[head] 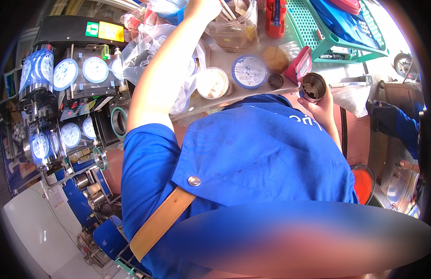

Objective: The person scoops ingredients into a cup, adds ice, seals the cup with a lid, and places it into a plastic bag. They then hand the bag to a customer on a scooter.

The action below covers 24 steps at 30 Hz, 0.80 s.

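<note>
My left hand (203, 9) reaches to the top edge, its fingers partly cut off, beside a clear plastic container (233, 36) with light sticks standing in it. Whether it grips one cannot be told. My right hand (322, 106) is wrapped around a metal cup (314, 87) with dark residue or liquid inside. On the metal counter (248, 91) between the arms, a round cup (213, 83) holds a creamy white filling. Right of it lies a blue-and-white printed disc (249, 72), then a small dark round cup (275, 81). A phone in a red case (301, 64) leans close to my right hand.
A green perforated basket (320, 45) holds blue packaging at the upper right, beside a red tool or holder (274, 21). Clear plastic bags (142, 55) crowd the counter's left. A black machine (83, 66) with round printed discs stands left. An orange-red basket (362, 183) sits low at right.
</note>
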### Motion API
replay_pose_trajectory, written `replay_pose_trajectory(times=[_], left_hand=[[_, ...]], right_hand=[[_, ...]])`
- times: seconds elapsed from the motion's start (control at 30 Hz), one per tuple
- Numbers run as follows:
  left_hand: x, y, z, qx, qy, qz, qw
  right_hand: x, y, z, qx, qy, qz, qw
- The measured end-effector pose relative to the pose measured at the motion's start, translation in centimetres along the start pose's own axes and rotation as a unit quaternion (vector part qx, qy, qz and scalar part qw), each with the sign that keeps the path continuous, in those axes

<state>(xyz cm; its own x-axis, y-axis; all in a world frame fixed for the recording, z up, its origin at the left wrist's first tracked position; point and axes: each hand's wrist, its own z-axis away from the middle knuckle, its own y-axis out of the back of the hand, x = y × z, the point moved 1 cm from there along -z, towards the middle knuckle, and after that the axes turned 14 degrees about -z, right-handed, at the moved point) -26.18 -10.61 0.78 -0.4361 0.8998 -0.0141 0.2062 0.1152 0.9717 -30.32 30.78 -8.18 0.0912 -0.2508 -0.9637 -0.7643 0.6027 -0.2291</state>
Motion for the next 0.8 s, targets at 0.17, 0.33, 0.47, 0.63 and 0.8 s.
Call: replay_pose_trajectory(times=[0.17,0.33,0.47,0.63,0.8], left_hand=[[-2.5,-0.7,0.2,0.099,-0.010,0.112,0.989],[-5.9,-0.6,1.0,0.094,0.025,0.123,0.988],[-8.2,0.3,2.2,0.095,0.059,0.160,0.981],[-10.5,1.3,3.9,0.101,0.103,0.192,0.971],[-10.8,2.3,5.5,0.110,0.137,0.191,0.966]], right_hand=[[0.4,0.5,0.0,-0.003,-0.005,0.009,1.000],[0.2,0.2,-0.2,0.002,0.024,0.019,1.000],[0.2,0.4,0.0,0.006,0.008,0.007,1.000],[0.2,0.3,0.2,0.006,0.016,0.023,1.000],[0.2,0.0,0.1,0.005,0.002,0.014,1.000]])
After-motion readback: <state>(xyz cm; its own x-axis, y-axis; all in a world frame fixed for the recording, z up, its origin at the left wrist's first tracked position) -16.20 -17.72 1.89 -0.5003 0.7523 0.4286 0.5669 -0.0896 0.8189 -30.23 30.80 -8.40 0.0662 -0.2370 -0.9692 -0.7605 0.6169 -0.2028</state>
